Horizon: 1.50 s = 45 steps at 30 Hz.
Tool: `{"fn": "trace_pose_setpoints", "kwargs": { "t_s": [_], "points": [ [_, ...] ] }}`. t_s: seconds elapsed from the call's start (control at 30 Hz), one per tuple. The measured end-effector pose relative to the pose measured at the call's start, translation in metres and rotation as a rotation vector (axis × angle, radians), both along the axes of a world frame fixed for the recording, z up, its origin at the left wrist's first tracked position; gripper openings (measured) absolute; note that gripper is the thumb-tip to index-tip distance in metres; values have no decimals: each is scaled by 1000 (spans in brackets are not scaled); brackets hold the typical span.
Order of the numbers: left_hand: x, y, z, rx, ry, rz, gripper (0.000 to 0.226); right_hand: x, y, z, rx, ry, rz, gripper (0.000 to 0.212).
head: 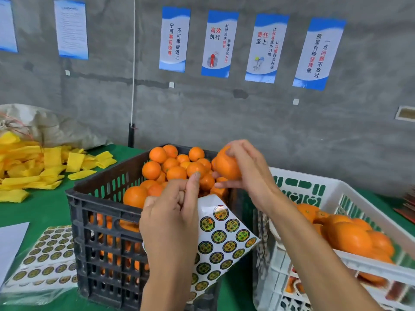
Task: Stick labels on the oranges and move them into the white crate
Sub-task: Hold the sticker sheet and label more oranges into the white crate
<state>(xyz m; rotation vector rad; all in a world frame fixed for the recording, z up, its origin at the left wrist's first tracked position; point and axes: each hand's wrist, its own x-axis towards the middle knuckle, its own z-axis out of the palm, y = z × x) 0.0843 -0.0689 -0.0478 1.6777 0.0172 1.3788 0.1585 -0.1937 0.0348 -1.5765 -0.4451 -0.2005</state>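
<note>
My right hand (249, 169) grips one orange (226, 166) above the far right corner of the black crate (98, 218), which is heaped with several oranges (173, 167). My left hand (173, 212) holds a sheet of round labels (222, 241) over the crate's front edge, fingers curled, with the index finger raised towards the held orange. Whether a label sits on that fingertip is not clear. The white crate (332, 187) stands to the right and holds several oranges (350, 236).
A stack of label sheets (47, 254) in plastic lies at the front left on the green table (40, 209). Yellow foam sleeves (33, 167) are piled at the far left beside a sack. A white paper (11, 243) lies at the left edge. A grey wall stands behind.
</note>
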Motion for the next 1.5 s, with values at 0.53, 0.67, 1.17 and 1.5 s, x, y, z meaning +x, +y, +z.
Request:
{"fn": "trace_pose_setpoints", "kwargs": {
  "t_s": [0.53,0.67,1.17,1.5],
  "points": [
    [-21,-79,-5,365,113,64,48,-110,-141,-95,-120,68,201,39],
    [-19,-83,-11,403,164,70,43,-105,-143,-97,-87,68,242,36],
    [-19,-75,-6,742,82,-507,27,-101,-151,-99,130,83,8,27],
    [-35,-86,-3,320,291,-778,18,-110,-160,-91,-74,-279,-27,13]
  ]
}}
